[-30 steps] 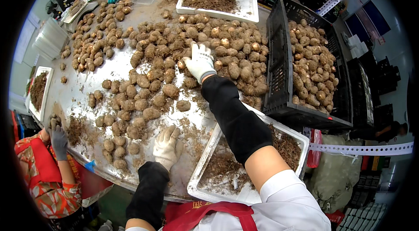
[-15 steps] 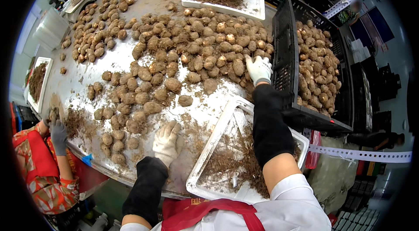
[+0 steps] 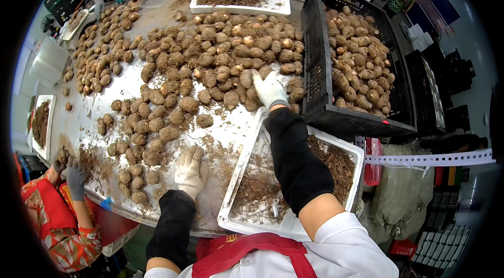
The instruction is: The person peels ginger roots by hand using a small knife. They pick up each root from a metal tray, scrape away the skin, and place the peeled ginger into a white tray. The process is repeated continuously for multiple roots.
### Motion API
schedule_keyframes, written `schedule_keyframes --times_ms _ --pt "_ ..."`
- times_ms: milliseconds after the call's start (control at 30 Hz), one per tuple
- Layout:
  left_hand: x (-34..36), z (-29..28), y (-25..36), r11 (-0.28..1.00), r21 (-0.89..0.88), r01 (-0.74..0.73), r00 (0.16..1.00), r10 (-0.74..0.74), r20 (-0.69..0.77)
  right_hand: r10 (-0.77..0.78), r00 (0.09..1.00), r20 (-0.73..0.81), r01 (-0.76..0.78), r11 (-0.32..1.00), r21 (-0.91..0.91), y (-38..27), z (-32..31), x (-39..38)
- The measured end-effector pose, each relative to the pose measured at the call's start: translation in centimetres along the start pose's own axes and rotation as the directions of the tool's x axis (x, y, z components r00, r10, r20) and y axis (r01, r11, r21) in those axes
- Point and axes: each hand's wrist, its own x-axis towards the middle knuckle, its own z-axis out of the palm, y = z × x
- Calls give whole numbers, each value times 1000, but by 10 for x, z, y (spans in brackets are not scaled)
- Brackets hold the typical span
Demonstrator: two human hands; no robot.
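My right hand (image 3: 271, 90), in a white glove, reaches into the near right part of a heap of brown, hairy taros (image 3: 210, 47). Its thumb and fingers are around a taro (image 3: 264, 71), partly hidden by the glove. My left hand (image 3: 190, 170), in a cream glove, lies on the metal table with its fingers stretched out and nothing in them. Loose taros (image 3: 153, 158) lie just to its left. Under my right forearm stands a white tray (image 3: 227, 214) holding brown root fibres and peel scraps.
A black plastic crate (image 3: 316, 68) full of taros stands at the right. Across the table is another white tray (image 3: 286, 10) of fibres; a third tray (image 3: 48, 136) sits far left. A co-worker's grey-gloved hands (image 3: 73, 173) are at lower left, other workers at the far edge.
My right hand has moved left along the heap, away from the crate's side. My left hand stays flat on the table. The whole view has shifted slightly.
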Motion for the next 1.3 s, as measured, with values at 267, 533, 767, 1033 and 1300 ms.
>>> schedule_keyframes --times_ms 267,533,767,1033,1300 --pt "1 -3 -1 1000 15 -8 1000 7 10 -97 995 -14 97 995 16 55 -43 -36" --pt "2 -6 1 1000 -2 3 1000 -3 25 120 985 120 -100 983 -157 48 -47 -39" --pt "0 -3 1 1000 5 8 1000 -8 -2 -4 957 291 86 960 -267 45 -30 -16" --pt "0 -2 1 1000 15 -3 1000 4 -20 -99 954 282 192 926 -326 7 -7 -11" --pt "6 -3 7 999 29 -29 1000 29 -6 -338 898 282 416 861 -293 -24 41 -44"
